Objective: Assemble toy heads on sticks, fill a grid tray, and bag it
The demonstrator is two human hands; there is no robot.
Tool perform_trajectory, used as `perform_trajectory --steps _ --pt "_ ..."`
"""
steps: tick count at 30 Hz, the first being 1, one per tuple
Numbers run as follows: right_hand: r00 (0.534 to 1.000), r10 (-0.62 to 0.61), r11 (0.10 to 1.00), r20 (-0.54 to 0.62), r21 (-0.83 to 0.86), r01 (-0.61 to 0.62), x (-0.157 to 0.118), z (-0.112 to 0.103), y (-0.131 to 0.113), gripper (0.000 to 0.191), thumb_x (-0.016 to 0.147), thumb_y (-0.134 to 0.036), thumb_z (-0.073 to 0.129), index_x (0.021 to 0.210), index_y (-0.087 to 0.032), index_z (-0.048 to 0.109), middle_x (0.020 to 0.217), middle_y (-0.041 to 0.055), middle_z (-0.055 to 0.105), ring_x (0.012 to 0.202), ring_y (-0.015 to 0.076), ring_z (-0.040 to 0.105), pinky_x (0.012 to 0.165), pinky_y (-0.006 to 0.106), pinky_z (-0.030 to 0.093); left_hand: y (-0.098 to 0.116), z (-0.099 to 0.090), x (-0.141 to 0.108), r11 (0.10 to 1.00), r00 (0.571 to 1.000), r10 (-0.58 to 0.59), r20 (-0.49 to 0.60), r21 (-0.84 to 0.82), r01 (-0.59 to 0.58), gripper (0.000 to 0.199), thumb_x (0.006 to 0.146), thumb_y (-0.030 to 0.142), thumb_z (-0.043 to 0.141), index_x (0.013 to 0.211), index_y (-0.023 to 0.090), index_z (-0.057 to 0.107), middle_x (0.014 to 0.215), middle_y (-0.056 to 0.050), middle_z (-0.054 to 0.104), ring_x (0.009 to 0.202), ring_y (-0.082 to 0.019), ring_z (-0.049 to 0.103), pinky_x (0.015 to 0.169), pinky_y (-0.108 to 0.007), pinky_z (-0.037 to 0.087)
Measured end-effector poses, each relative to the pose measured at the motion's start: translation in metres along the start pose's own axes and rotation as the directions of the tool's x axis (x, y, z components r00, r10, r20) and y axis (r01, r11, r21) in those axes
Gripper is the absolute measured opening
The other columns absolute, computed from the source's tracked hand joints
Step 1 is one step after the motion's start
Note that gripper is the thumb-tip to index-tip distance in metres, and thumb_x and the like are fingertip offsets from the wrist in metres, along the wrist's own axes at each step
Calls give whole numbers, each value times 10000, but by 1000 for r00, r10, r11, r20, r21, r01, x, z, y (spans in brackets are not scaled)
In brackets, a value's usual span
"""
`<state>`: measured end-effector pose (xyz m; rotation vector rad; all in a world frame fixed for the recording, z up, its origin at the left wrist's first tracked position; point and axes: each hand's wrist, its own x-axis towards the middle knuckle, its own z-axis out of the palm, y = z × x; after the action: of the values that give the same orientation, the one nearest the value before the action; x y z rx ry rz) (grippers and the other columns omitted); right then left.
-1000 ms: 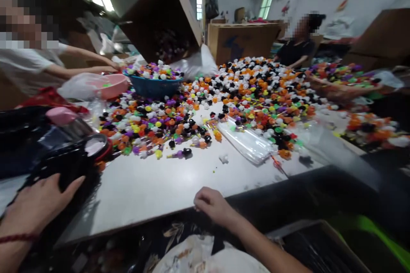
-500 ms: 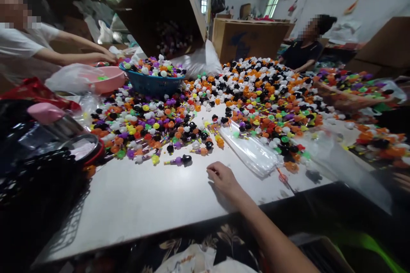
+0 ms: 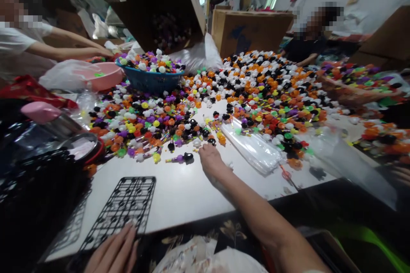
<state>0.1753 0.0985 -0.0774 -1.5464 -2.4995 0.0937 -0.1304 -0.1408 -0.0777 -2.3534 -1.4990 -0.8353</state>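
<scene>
Many black grids crowd the bench's near-left corner. One grid lies by the near edge, long axis slanting away rightward, my left hand released over its near end. Beyond, a blue basket brims with toys. My right hand curls at the pile's near edge, grip unclear.

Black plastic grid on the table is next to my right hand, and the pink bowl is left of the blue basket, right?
Not quite: the head view shows the black plastic grid next to your left hand. The pink bowl is left of the blue basket.
</scene>
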Motion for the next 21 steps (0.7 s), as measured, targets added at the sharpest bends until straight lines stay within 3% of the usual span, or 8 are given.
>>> perform_trajectory --steps 3,7,11,14,18,20,21 --pt "1000 11 996 -13 84 -10 -18 -1 -6 223 927 -102 427 1030 -110 625 1010 159 599 937 268 528 842 373 433 30 18 11 996 996 -13 85 91 5 569 847 164 642 1395 224 504 1204 -113 693 1050 -267 666 928 -412 544" --pt "983 83 940 -162 340 -23 -48 -11 -12 374 955 -194 396 1306 -140 515 1113 140 585 908 245 584 810 356 471 50 36 26 991 972 -106 208 108 84 474 892 277 629 1339 149 531 1256 -165 648 1109 -291 624 975 -452 518" --pt "981 150 771 -126 636 -37 -80 -22 -11 210 938 -314 480 999 -200 646 1018 79 623 875 212 614 851 352 486 49 39 26 991 946 -112 304 99 86 560 892 375 623 1382 133 498 1344 -187 590 1168 -320 581 971 -488 498" --pt "985 170 623 3 774 -110 -102 -26 -7 230 875 -432 615 903 -210 669 1055 77 628 983 229 612 933 382 472 46 34 22 995 938 -78 338 83 52 571 897 263 611 1434 157 445 1399 -158 560 1187 -301 569 961 -468 500" --pt "964 192 375 185 894 -246 -124 -29 -7 311 771 -475 737 948 -222 698 1277 85 580 1114 257 594 967 396 479 37 15 22 999 980 -35 196 -32 42 594 898 119 563 1463 214 408 1368 -115 591 1216 -247 565 1020 -403 485" --pt "942 228 238 247 924 -300 -129 -30 -8 320 759 -485 748 931 -220 692 1286 77 588 1072 244 611 860 349 525 30 -1 25 973 973 -230 -6 -33 229 514 896 159 573 1399 222 488 1290 -110 631 1168 -250 595 1021 -412 482" --pt "930 250 186 268 930 -317 -131 -30 -8 321 760 -487 748 923 -217 687 1240 71 614 1023 230 621 796 320 533 27 -9 28 914 905 -404 -137 -30 404 445 898 213 581 1341 220 540 1223 -101 656 1108 -250 621 998 -419 494"
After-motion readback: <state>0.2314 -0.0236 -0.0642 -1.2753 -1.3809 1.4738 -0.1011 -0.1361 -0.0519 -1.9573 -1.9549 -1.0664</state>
